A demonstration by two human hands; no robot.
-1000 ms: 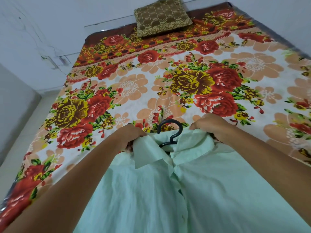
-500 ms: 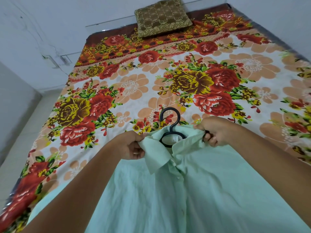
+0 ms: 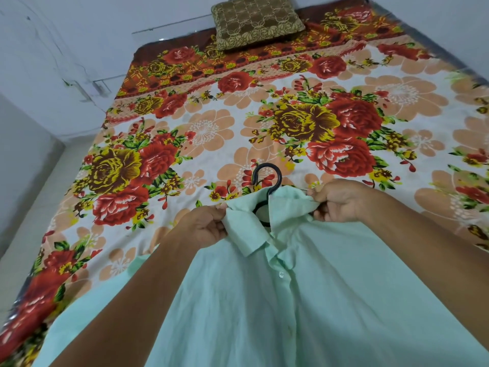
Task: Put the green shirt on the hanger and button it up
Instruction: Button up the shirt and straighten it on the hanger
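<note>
The pale green shirt (image 3: 304, 300) lies front up on the bed, its buttoned placket running down the middle. A black hanger (image 3: 267, 178) sits inside it; only the hook and a bit of the neck show above the collar. My left hand (image 3: 203, 229) pinches the left collar flap. My right hand (image 3: 341, 202) grips the right collar edge. Both hands hold the collar apart on either side of the hook.
The bed carries a floral sheet (image 3: 291, 115) in red, yellow and peach. A brown patterned pillow (image 3: 256, 19) rests at the far end. White walls stand behind and at right; the floor (image 3: 34, 207) runs along the left side.
Both hands shifted from the shoulders onto the collar and pulled its flaps outward. More of the hanger hook now shows beyond the collar.
</note>
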